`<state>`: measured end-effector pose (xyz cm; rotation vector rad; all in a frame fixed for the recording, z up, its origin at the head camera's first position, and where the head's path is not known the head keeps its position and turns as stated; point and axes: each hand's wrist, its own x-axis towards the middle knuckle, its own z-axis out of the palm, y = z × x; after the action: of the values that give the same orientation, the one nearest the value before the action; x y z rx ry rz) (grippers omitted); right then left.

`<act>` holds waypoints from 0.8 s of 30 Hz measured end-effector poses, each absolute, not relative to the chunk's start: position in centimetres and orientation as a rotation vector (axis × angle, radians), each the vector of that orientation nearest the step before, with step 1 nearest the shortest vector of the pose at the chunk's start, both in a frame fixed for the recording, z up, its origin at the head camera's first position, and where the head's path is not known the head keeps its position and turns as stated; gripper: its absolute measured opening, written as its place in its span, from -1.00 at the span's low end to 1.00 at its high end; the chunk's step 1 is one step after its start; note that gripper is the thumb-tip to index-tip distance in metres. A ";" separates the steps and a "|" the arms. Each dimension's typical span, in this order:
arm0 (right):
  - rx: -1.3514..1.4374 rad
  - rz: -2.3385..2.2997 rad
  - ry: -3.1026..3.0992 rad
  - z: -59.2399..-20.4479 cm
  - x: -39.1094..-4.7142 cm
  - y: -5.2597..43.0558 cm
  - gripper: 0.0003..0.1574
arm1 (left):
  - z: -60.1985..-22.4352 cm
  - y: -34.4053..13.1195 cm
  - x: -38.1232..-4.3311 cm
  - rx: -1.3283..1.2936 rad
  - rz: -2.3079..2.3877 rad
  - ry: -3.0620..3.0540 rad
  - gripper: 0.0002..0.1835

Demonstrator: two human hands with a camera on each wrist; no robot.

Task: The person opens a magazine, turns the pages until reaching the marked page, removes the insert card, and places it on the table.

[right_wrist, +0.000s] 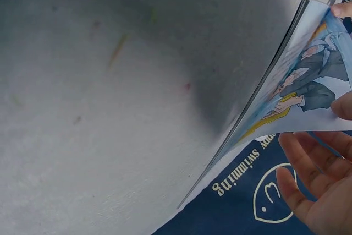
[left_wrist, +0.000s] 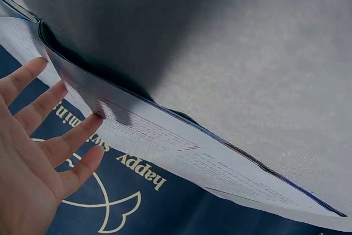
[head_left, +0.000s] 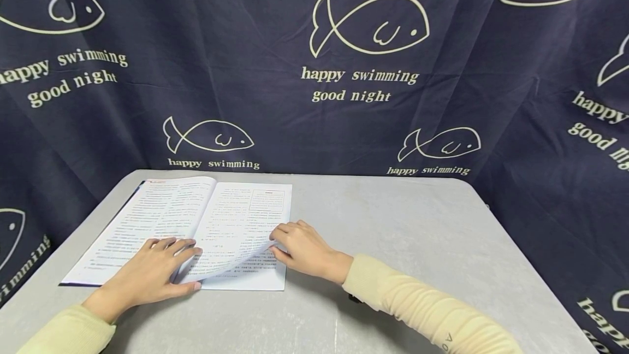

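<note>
An open magazine [head_left: 137, 228] lies at the table's left side, its pages covered in small print. My left hand [head_left: 147, 275] rests with fingers spread over its lower middle, by the fold. At the right edge, my right hand [head_left: 307, 250] pinches a page [head_left: 231, 223] whose lower right part curls up off the sheets below. The right wrist view shows the thumb against a coloured drawing of figures [right_wrist: 308, 81] and the other fingers behind the paper. Straight, parted fingers of the left hand [left_wrist: 38, 158] touch the paper in the left wrist view.
The grey table [head_left: 393, 234] has rounded far corners. Behind it and along its sides hangs a dark blue cloth [head_left: 275, 70] with fish outlines and lettering. Pale yellow sleeves [head_left: 422, 305] cover both forearms.
</note>
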<state>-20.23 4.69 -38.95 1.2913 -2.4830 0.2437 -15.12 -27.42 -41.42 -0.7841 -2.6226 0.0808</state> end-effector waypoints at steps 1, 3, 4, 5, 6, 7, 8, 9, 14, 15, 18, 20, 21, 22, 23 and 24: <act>1.291 0.241 -2.485 -38.9 -20.2 4.7 -0.77 | -41.4 -27.4 -15.1 -0.783 0.086 -2.622 -0.33; 1.292 0.242 -2.491 -38.9 -20.2 4.7 -0.77 | -41.4 -27.4 -15.1 -0.781 0.093 -2.622 -0.36; 1.293 0.242 -2.495 -38.9 -20.1 4.8 -0.77 | -41.4 -27.4 -15.1 -0.782 0.096 -2.622 -0.37; 1.293 0.240 -2.500 -38.9 -20.1 4.8 -0.77 | -41.4 -27.4 -15.1 -0.782 0.098 -2.622 -0.39; 1.293 0.240 -2.505 -39.0 -20.1 4.8 -0.77 | -41.4 -27.3 -15.1 -0.783 0.098 -2.622 -0.39; 1.293 0.242 -2.508 -39.0 -20.1 4.8 -0.77 | -41.3 -27.3 -15.1 -0.783 0.098 -2.621 -0.40; 1.291 0.241 -2.511 -39.0 -20.1 4.9 -0.76 | -41.3 -27.3 -15.1 -0.784 0.097 -2.621 -0.41; 1.288 0.235 -2.514 -39.0 -20.0 4.9 -0.75 | -41.3 -27.3 -15.1 -0.786 0.096 -2.619 -0.42; 1.269 0.201 -2.519 -39.0 -19.9 5.1 -0.63 | -41.4 -27.4 -15.1 -0.790 0.097 -2.605 -0.44; 1.265 0.201 -2.520 -39.0 -19.9 5.1 -0.60 | -41.4 -27.4 -15.1 -0.789 0.098 -2.603 -0.45; 1.248 0.229 -2.531 -38.9 -19.8 5.3 -0.54 | -41.4 -27.5 -15.1 -0.783 0.093 -2.615 -0.46; 1.234 0.250 -2.542 -38.9 -19.8 5.5 -0.51 | -41.4 -27.6 -15.1 -0.774 0.090 -2.634 -0.48; 1.226 0.262 -2.547 -38.9 -19.8 5.5 -0.49 | -41.5 -27.6 -15.1 -0.771 0.089 -2.645 -0.48; 1.219 0.269 -2.552 -38.9 -19.8 5.6 -0.48 | -41.5 -27.6 -15.2 -0.766 0.087 -2.655 -0.49; 1.214 0.276 -2.554 -38.9 -19.8 5.6 -0.47 | -41.5 -27.7 -15.2 -0.764 0.086 -2.663 -0.49; 1.210 0.279 -2.554 -38.9 -19.8 5.7 -0.46 | -41.5 -27.7 -15.2 -0.762 0.085 -2.669 -0.50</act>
<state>-19.78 5.69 -38.95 1.2100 -2.5536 0.2786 -15.18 -27.69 -41.47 -0.7624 -2.6692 0.0849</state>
